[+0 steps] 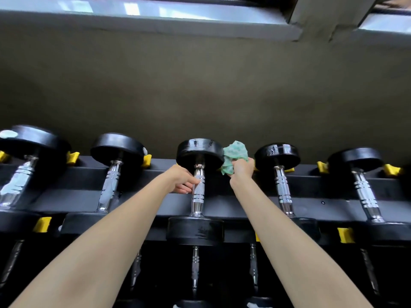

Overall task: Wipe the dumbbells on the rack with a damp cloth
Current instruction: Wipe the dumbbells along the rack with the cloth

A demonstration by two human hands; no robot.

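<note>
Across the middle of the frame, a row of black-headed dumbbells (111, 181) is carried on a black rack (233, 210) fitted with yellow cradles (73, 157). At centre, the chrome handle of the middle dumbbell (198, 194) is gripped by the left hand (182, 178), its fingers (192, 180) curled around the bar. Just right of it, a crumpled green cloth (235, 155) is held bunched in the curled fingers of the right hand (242, 170) and is set against the right edge of that dumbbell's far head.
</note>
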